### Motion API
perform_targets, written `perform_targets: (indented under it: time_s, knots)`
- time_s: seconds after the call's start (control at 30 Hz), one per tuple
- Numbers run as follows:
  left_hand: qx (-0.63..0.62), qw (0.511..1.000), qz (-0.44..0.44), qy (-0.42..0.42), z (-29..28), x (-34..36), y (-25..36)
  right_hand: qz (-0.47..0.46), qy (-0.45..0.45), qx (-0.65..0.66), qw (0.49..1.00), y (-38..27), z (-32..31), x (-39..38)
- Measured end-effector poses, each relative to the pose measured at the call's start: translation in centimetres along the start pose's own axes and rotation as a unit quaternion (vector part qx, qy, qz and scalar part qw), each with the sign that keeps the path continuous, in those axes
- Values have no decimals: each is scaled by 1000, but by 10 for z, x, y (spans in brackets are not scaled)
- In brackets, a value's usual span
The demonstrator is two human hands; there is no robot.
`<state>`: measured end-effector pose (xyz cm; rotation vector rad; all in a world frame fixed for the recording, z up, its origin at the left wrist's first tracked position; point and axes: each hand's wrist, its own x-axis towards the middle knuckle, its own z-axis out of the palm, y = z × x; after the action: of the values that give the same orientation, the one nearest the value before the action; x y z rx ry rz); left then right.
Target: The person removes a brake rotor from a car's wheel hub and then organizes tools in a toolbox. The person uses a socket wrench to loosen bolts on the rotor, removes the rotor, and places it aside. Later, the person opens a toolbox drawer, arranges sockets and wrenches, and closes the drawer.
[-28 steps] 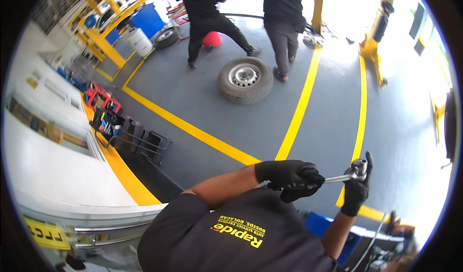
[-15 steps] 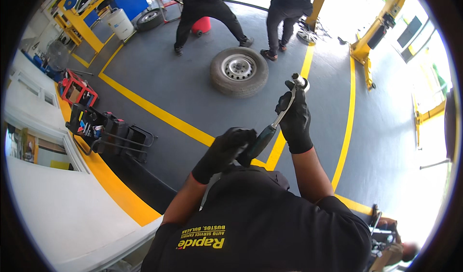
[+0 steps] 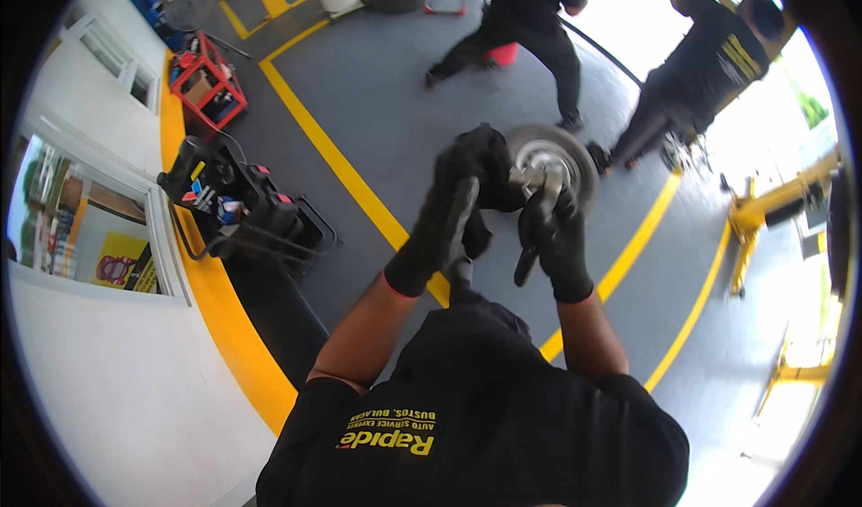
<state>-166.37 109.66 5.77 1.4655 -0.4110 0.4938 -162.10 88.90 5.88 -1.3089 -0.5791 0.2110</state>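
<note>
Ratchet wrench [image 3: 528,180] held up, wheel [image 3: 575,155] lying beyond.
Head view: right hand [image 3: 558,238] looks clamped on the metal end; left hand [image 3: 456,193] close beside, grip can't tell. Best done with the right steadying it squarely. Blur obscures contact; handle hard to make out; wheel partly covered.
</note>
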Motion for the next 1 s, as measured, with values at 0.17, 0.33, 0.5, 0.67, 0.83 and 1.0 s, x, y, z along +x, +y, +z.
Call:
perform_targets:
  time_s: [0.17,0.33,0.5,0.67,0.83,1.0]
  knots:
    - [218,975,34,27,-86,113,-53,-67,-39,-121,990,59,52,159]
    - [313,926,-69,198,-220,190,-103,-86,-231,-182,952,112,112,322]
    - [56,932,-181,309,-385,249,-205,-53,-211,-234,947,209,209,482]
    - [-299,897,-191,264,-547,342,-258,-31,-207,-263,942,284,282,673]
    - [-125,938,-172,273,-690,477,-279,34,-122,-40,991,322,342,840]
    - [-388,869,-138,275,-852,626,-335,45,-35,24,998,368,378,1006]
